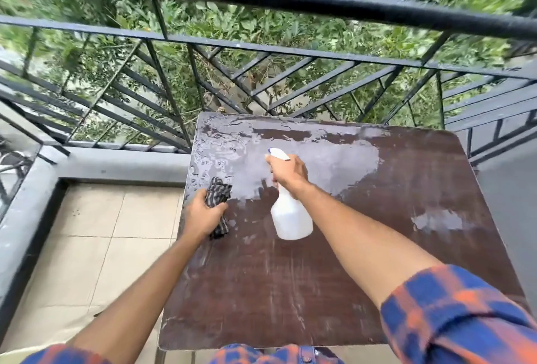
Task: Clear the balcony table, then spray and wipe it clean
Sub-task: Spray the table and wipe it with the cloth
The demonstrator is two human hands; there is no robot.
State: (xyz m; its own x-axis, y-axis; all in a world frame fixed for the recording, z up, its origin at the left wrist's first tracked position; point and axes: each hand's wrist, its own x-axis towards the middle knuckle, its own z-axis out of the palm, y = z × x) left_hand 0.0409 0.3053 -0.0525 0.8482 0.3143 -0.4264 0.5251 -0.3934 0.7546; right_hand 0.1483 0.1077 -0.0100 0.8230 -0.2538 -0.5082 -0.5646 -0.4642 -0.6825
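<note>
Forearms in rolled plaid sleeves (453, 314) reach over the brown balcony table (290, 291), whose near half looks dry and streaked. At its left edge the left hand (203, 214) curls round a bunched dark striped cloth (220, 189) that touches the top. Just to the right, the right hand (287, 173) grips the neck of a white spray bottle (292, 218), body slanting back toward the person, nozzle aimed away. Beyond both spreads the wet patch (319, 166), far and left; the cloth hand is nearer, so wiping likely runs forward from there.

Brown table (377, 262), wet at far end, apparently bears cloth (220, 189).
</note>
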